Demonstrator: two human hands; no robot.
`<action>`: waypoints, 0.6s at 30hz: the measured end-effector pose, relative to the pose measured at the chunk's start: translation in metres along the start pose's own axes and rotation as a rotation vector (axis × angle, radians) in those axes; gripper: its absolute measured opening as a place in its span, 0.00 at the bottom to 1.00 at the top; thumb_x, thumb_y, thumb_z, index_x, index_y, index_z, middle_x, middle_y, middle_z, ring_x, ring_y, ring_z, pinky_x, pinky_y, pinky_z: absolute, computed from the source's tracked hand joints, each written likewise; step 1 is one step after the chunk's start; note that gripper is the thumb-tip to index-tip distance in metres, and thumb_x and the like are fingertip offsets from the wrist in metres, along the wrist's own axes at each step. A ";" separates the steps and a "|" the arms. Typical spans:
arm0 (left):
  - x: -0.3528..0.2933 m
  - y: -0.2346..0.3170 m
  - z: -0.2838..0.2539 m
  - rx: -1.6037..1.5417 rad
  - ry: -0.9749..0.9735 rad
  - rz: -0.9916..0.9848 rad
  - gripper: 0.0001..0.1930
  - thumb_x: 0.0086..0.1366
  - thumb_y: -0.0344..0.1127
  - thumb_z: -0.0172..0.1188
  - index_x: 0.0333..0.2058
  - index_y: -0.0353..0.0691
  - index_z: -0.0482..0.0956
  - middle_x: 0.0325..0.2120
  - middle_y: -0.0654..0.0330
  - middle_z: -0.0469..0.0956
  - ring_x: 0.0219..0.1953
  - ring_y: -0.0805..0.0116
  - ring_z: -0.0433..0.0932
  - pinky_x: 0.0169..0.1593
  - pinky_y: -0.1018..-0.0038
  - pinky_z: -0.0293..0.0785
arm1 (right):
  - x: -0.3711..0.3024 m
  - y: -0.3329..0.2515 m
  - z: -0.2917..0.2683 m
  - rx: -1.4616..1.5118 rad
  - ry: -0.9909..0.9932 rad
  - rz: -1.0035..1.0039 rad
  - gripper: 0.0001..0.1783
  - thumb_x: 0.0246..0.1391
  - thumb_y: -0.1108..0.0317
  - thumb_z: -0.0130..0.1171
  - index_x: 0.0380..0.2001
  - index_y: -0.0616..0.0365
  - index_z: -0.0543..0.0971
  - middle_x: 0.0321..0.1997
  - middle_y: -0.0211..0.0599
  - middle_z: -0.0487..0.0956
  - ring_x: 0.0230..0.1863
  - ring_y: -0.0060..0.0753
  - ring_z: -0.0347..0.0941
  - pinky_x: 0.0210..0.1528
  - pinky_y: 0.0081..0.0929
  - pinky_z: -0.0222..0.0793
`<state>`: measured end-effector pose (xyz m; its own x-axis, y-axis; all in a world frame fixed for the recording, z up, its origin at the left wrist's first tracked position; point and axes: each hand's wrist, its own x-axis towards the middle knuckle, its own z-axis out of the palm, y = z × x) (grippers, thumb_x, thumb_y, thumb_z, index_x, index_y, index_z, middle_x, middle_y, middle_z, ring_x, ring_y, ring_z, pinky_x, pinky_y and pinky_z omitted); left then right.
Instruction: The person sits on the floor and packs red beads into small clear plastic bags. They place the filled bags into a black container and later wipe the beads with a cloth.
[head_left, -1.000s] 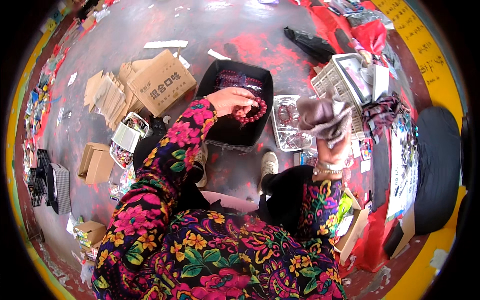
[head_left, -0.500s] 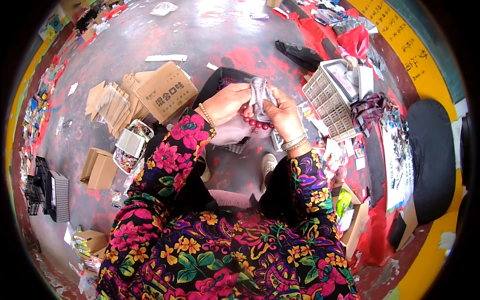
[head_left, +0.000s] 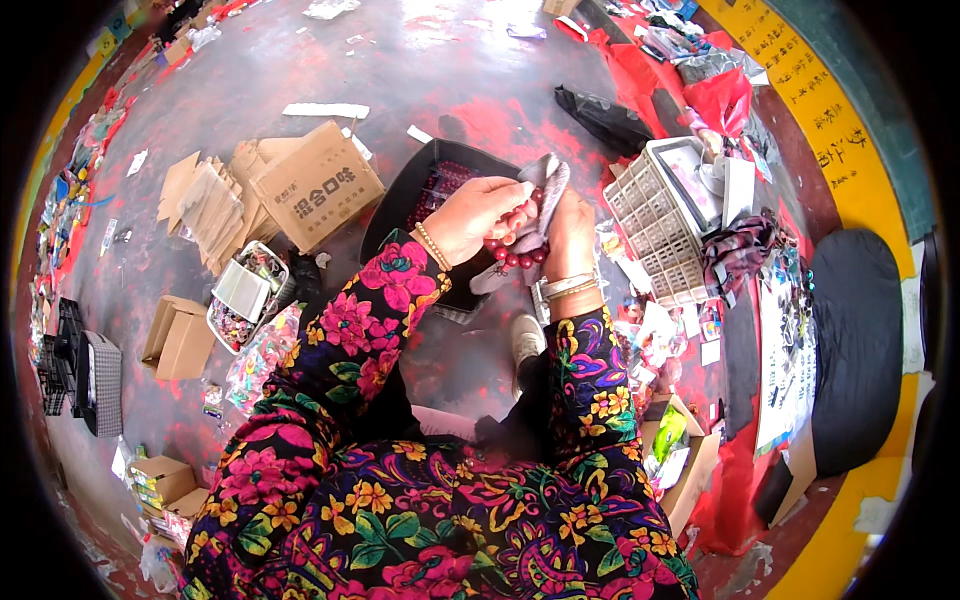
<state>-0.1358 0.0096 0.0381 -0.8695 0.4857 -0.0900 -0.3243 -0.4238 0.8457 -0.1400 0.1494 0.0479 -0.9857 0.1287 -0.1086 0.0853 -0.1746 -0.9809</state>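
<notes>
Over a black bin point(head_left: 385, 205), my two hands come together around a strand of glossy dark-red beads point(head_left: 521, 258) and a soft grey cloth point(head_left: 551, 192). The fingers of my left hand point(head_left: 474, 222) are closed on the beads, pinching them against the cloth. My right hand point(head_left: 571, 238) wraps the cloth from the other side, its fingers partly hidden behind it. Part of the strand hangs as a curve below the hands. More dark-red beads point(head_left: 447, 185) lie inside the bin. A pale flap of cloth point(head_left: 490, 279) dangles under the strand.
Left of the bin stand a cardboard carton point(head_left: 316, 188), flattened cardboard point(head_left: 205, 205) and a white basket of small items point(head_left: 248, 292). At right is a light plastic crate point(head_left: 655, 225) beside a black bag point(head_left: 600, 118). An open carton point(head_left: 688, 460) sits near my right elbow.
My left fingers have moved onto the beads. The cloth has shifted slightly right and now stands up between the hands. More of the bin's inside shows, with the pink fabric over it mostly gone from sight.
</notes>
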 end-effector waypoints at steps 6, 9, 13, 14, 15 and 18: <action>0.006 0.007 -0.014 -0.290 0.018 0.130 0.11 0.66 0.37 0.48 0.34 0.35 0.74 0.21 0.61 0.72 0.18 0.75 0.65 0.26 0.77 0.65 | 0.020 0.013 -0.023 0.715 -0.307 0.211 0.15 0.60 0.63 0.43 0.40 0.64 0.73 0.39 0.39 0.77 0.39 0.32 0.74 0.44 0.30 0.70; 0.005 0.006 -0.018 -0.271 0.113 0.106 0.10 0.65 0.36 0.48 0.36 0.36 0.74 0.25 0.60 0.75 0.25 0.72 0.73 0.31 0.76 0.69 | 0.013 0.017 -0.026 0.405 -0.454 -0.076 0.15 0.57 0.69 0.49 0.48 0.61 0.70 0.41 0.32 0.75 0.40 0.25 0.72 0.44 0.24 0.68; 0.008 -0.006 -0.017 -0.241 0.054 0.147 0.09 0.65 0.35 0.48 0.38 0.37 0.73 0.26 0.61 0.74 0.27 0.72 0.73 0.33 0.76 0.70 | 0.003 0.013 -0.015 0.261 -0.442 -0.054 0.15 0.55 0.71 0.53 0.45 0.62 0.70 0.37 0.30 0.76 0.36 0.22 0.72 0.40 0.21 0.69; 0.007 -0.007 -0.014 -0.230 0.043 0.139 0.09 0.65 0.35 0.48 0.38 0.37 0.73 0.26 0.61 0.74 0.27 0.72 0.73 0.33 0.76 0.70 | 0.005 0.015 -0.017 0.234 -0.427 -0.079 0.13 0.55 0.70 0.52 0.44 0.62 0.71 0.35 0.31 0.76 0.34 0.22 0.72 0.38 0.20 0.69; 0.006 -0.007 -0.011 -0.216 0.032 0.134 0.09 0.65 0.36 0.48 0.39 0.37 0.72 0.26 0.61 0.74 0.27 0.72 0.73 0.34 0.76 0.70 | 0.006 0.017 -0.019 0.208 -0.414 -0.107 0.12 0.56 0.70 0.51 0.43 0.62 0.71 0.33 0.31 0.77 0.32 0.21 0.72 0.36 0.19 0.69; 0.004 -0.006 -0.010 -0.226 -0.048 0.094 0.08 0.66 0.36 0.48 0.36 0.37 0.71 0.23 0.64 0.72 0.24 0.76 0.69 0.30 0.79 0.66 | 0.003 0.015 -0.016 0.182 -0.393 -0.149 0.10 0.57 0.68 0.49 0.39 0.63 0.73 0.29 0.31 0.76 0.28 0.20 0.71 0.31 0.17 0.68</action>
<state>-0.1412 0.0067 0.0279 -0.8827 0.4697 0.0136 -0.3224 -0.6264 0.7097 -0.1389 0.1630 0.0302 -0.9685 -0.2086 0.1358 -0.0542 -0.3557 -0.9330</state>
